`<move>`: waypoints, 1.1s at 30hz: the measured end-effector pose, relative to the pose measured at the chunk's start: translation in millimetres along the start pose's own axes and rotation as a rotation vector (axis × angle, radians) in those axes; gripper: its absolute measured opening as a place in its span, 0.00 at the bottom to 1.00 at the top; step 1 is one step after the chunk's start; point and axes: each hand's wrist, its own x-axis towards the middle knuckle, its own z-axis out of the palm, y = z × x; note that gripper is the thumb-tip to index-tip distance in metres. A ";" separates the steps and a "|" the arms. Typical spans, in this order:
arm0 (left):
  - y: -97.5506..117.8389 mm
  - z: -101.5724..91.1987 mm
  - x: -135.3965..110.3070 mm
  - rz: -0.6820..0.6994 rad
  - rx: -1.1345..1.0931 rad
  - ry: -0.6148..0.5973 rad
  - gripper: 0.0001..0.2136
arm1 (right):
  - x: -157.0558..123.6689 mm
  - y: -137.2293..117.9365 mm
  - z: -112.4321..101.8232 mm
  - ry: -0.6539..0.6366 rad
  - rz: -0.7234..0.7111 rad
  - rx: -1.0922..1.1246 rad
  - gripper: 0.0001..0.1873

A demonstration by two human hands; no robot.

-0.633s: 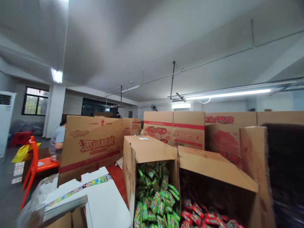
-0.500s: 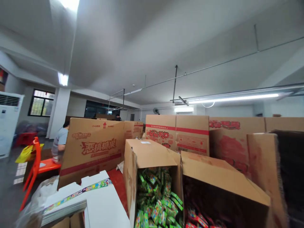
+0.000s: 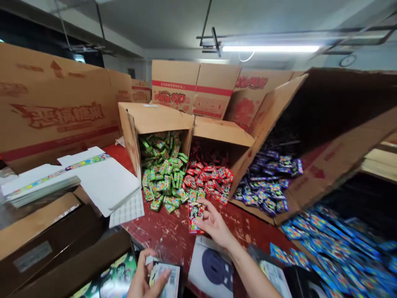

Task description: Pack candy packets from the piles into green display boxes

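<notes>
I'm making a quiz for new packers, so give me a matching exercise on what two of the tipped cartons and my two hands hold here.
Things:
1. leftmost tipped carton
2. large right carton
3. right hand
4. left hand

Contents:
A. purple packets
B. red packet
C. green packets
D. barcoded card

Pairs: 1-C, 2-A, 3-B, 4-D.
</notes>
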 end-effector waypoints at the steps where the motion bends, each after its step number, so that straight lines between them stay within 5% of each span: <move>1: 3.8 2.0 -3.1 0.012 -0.019 0.006 0.26 | -10.7 -1.6 5.1 0.004 0.013 0.020 0.33; 5: 25.5 9.0 -18.9 0.025 -0.045 -0.020 0.23 | -35.2 -6.8 27.1 0.051 0.084 0.091 0.29; 10: 42.8 8.3 -33.2 -0.021 -0.041 -0.228 0.19 | -36.0 -12.1 59.8 0.229 0.001 0.164 0.16; 13: 43.3 6.0 -35.5 -0.022 -0.003 -0.270 0.19 | -35.4 -7.3 70.2 0.175 -0.036 0.129 0.20; 20: 43.7 11.7 -37.7 -0.009 -0.012 -0.261 0.17 | -62.9 0.8 52.2 -0.071 -0.012 -0.379 0.16; 25: 43.6 16.0 -37.3 -0.031 -0.015 -0.254 0.24 | -67.7 -13.5 45.6 -0.253 0.130 -0.346 0.16; 29: 46.2 8.2 -30.8 0.048 0.105 -0.241 0.12 | -71.7 -2.8 49.0 -0.218 0.217 -0.231 0.19; 33: 44.7 -0.9 -25.0 0.083 0.106 -0.174 0.13 | -50.7 20.5 46.1 -0.204 0.137 -0.482 0.19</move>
